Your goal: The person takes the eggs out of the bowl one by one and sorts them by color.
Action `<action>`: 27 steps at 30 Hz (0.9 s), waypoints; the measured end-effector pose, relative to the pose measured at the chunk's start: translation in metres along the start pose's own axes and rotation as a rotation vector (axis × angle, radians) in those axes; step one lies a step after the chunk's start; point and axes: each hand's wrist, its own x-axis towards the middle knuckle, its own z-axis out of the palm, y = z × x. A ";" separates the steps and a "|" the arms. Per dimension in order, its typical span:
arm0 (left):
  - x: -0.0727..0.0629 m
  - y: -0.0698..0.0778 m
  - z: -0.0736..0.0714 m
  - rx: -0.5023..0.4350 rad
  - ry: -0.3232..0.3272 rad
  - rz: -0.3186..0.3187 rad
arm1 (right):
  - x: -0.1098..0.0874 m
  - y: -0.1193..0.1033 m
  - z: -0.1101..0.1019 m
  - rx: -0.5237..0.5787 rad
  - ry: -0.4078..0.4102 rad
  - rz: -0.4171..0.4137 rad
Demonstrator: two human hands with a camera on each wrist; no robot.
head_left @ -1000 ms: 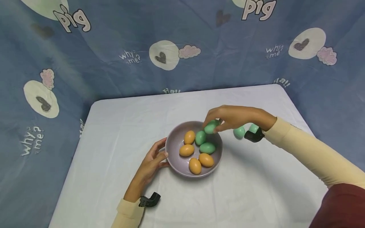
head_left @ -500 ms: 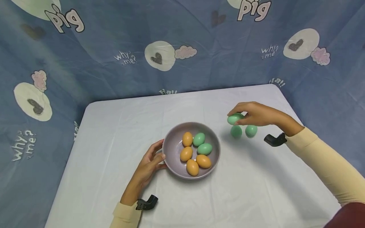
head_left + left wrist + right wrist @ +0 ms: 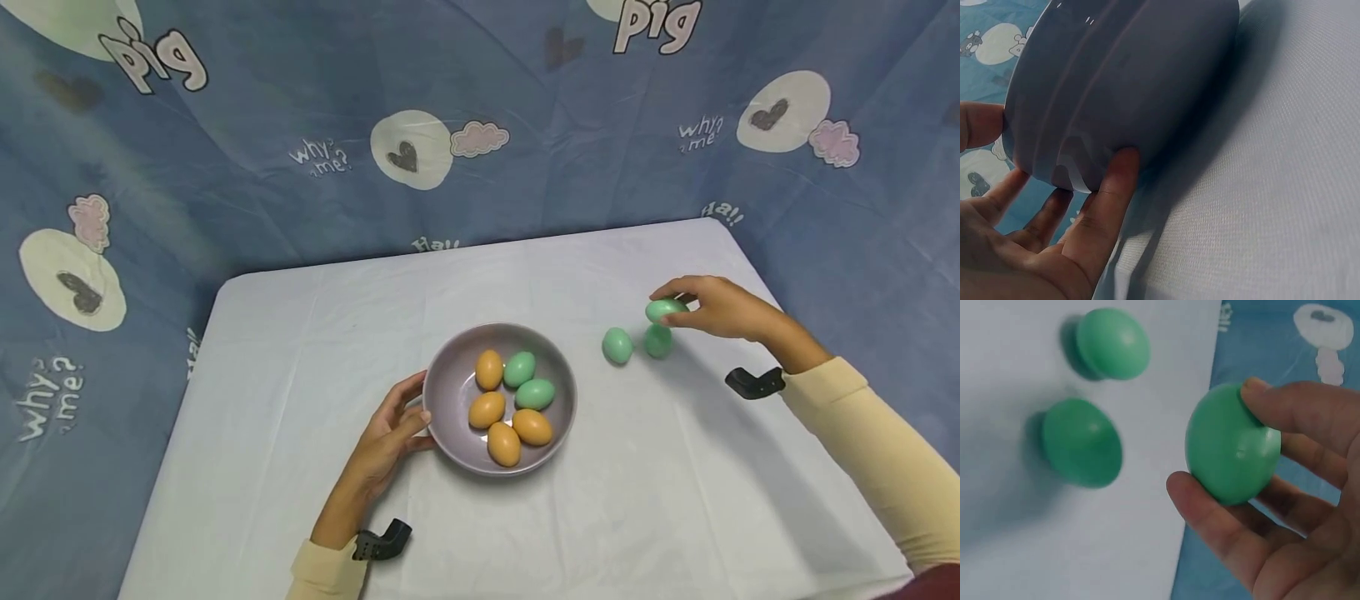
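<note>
My left hand (image 3: 386, 433) grips the left side of a mauve bowl (image 3: 450, 450), thumb at the rim. In the left wrist view the fingertips (image 3: 1124, 164) press the bowl's outer wall (image 3: 1104, 87). Inside the bowl lie several orange eggs (image 3: 504, 444) and two green eggs (image 3: 535, 394). Over the right part of the table, my right hand (image 3: 723, 310) pinches another green egg (image 3: 664, 311) between thumb and fingers, seen closely as a green egg (image 3: 1232, 447) in the right wrist view. Two more green eggs (image 3: 617, 346) rest on the cloth just below and left of that hand.
A white cloth (image 3: 645, 500) covers the table, whose far edge meets a blue printed curtain (image 3: 300, 208). The curtain also hangs along the left and right sides. Each wrist wears a black strap-like device (image 3: 382, 540).
My right hand has carried the green egg from over the bowl to the right, above the loose green eggs. The left hand keeps its hold; an orange egg in the bowl has turned slightly.
</note>
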 end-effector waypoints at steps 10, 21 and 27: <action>-0.001 -0.002 -0.001 -0.007 -0.002 0.010 | -0.011 0.031 0.011 0.105 0.028 0.148; -0.002 -0.004 -0.001 0.007 0.003 0.008 | -0.013 0.057 0.033 0.186 0.023 0.230; -0.003 -0.002 0.000 0.006 0.004 0.014 | -0.011 0.059 0.037 0.188 0.026 0.241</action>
